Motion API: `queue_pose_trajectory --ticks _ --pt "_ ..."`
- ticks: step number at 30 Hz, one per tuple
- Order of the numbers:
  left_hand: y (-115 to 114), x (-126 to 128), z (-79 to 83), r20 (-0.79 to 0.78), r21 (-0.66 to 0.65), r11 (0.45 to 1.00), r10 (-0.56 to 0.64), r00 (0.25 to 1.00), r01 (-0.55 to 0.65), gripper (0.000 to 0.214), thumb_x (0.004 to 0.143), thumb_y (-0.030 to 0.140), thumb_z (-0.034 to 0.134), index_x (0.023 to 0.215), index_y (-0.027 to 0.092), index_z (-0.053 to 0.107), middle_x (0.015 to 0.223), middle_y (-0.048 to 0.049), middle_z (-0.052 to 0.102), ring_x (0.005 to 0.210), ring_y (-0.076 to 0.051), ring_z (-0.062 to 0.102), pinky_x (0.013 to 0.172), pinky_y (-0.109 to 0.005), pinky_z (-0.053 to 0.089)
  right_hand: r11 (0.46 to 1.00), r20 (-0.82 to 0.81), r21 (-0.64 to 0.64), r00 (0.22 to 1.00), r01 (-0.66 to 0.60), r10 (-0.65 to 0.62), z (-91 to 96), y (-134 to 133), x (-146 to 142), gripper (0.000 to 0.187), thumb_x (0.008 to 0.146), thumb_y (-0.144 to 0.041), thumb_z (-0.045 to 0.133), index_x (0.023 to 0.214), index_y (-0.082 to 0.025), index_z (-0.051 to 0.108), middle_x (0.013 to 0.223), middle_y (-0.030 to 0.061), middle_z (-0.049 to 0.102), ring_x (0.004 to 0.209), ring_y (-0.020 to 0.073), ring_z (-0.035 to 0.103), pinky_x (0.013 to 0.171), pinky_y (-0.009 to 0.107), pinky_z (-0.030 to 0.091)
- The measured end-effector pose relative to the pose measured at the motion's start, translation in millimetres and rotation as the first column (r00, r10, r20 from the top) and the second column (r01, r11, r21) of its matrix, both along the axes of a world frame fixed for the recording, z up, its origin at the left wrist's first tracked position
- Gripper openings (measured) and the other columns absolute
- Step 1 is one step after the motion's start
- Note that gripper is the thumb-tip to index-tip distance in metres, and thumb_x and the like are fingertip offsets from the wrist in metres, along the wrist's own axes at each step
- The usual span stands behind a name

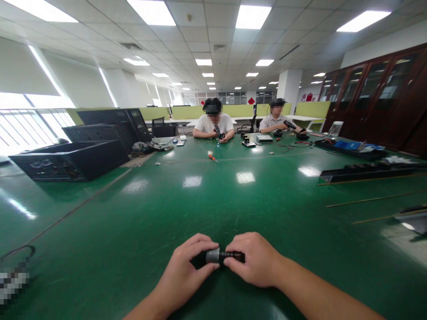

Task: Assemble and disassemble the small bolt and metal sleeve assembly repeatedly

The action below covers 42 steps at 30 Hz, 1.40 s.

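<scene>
Both my hands grip one small cylindrical part [223, 256] just above the green table [213, 195] near its front edge. The part has a silver-grey end on the left and a black ridged end on the right. My left hand [187, 269] is curled around the grey end. Fingers of my right hand [255, 260] are pinched on the black end. The two hands almost touch each other.
Black equipment cases [71, 162] stand at the left. An orange-handled screwdriver [212, 157] lies mid-table. Long black rails [367, 171] and thin rods lie at the right. Two seated people [213, 124] work with small tools at the far end.
</scene>
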<state>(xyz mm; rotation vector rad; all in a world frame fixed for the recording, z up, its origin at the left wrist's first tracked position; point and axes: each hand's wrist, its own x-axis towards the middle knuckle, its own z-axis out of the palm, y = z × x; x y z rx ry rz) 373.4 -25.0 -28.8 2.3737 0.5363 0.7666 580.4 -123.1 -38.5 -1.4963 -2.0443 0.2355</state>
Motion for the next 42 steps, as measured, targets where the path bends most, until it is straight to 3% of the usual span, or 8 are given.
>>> queue_pose_trajectory --ticks 42 --pt "-0.4 1.2 2.8 0.004 -0.012 1.0 0.015 1.0 -0.014 0.027 0.077 0.015 0.074 0.101 0.026 0.073 0.095 -0.0023 0.069 0.088 -0.018 0.067 0.08 -0.028 0.053 0.999 0.017 -0.024 1.0 0.021 -0.02 -1.5 0.0 0.8 0.015 0.087 -0.033 0.059 0.087 -0.022 0.07 0.077 0.0008 0.067 0.07 0.0158 0.06 0.065 0.025 0.038"
